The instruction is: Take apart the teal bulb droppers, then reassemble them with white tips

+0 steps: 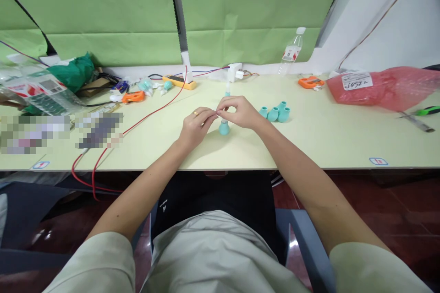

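Observation:
My left hand [196,124], with a gold ring on one finger, and my right hand [239,111] meet over the middle of the table. Both are closed in a pinch, fingertip to fingertip, and whatever lies between them is too small to make out. Just below the fingertips stands a teal rubber bulb [224,128] with a pale neck, partly covered by my fingers. Behind my right hand, a narrow clear tip with a teal collar [227,90] points upward; my hands hide whether it joins the bulb. Several teal bulb-shaped pieces [273,114] stand together right of my right hand.
At the back right are a plastic bottle [291,52], an orange cutter [311,82] and a red plastic bag [381,89]. A red cable [154,111] crosses the left side near a yellow power strip [178,82]. Bottles in plastic wrap [43,91] stand far left.

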`<action>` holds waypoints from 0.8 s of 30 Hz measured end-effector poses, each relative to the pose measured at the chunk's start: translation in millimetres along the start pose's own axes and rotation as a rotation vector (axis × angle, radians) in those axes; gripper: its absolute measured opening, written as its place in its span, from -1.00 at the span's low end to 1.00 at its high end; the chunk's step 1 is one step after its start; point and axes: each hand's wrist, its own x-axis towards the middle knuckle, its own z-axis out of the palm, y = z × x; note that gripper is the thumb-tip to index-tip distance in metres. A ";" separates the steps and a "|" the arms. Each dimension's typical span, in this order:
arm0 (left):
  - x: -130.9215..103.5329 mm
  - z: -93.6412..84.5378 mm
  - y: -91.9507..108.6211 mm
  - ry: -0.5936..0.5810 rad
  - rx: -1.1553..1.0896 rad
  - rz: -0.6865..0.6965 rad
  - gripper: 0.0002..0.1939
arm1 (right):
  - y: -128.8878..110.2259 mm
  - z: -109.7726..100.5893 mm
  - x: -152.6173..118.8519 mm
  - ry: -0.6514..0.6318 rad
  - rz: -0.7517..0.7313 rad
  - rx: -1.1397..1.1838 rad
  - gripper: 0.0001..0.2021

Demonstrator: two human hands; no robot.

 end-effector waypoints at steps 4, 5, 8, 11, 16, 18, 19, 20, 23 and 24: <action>0.2 -0.6 -1.5 -0.009 0.012 -0.002 -0.82 | -1.9 -1.8 0.0 0.007 0.007 0.034 -0.86; 0.4 -0.4 -1.9 -0.004 0.005 0.000 -0.81 | -2.1 -1.8 0.1 0.006 0.012 0.045 -0.86; 1.1 0.5 -1.9 0.024 -0.032 -0.009 -0.80 | -1.9 -1.2 0.4 0.002 0.022 0.091 -0.86; 0.9 1.7 -0.1 0.061 -0.033 -0.024 -0.84 | -0.3 -0.1 1.0 0.005 0.053 0.162 -0.86; -2.3 4.4 3.6 0.092 -0.057 -0.103 -0.83 | 0.8 3.7 1.6 -0.005 0.126 0.237 -0.83; -1.9 4.0 4.3 0.083 -0.024 -0.108 -0.85 | 0.2 3.7 2.4 -0.004 0.135 0.231 -0.83; -1.2 3.2 4.4 0.083 0.002 -0.093 -0.87 | 0.0 2.0 2.9 0.001 0.129 0.213 -0.83; -0.3 2.1 4.1 0.094 0.028 -0.073 -0.88 | 0.2 -1.5 3.6 0.013 0.115 0.178 -0.84; 2.2 -2.0 1.6 0.151 0.072 -0.025 -0.90 | 3.9 -24.8 4.5 0.088 0.070 -0.053 -0.88; 2.5 -3.2 0.3 0.162 0.078 -0.023 -0.91 | 6.6 -36.1 4.1 0.117 0.073 -0.168 -0.89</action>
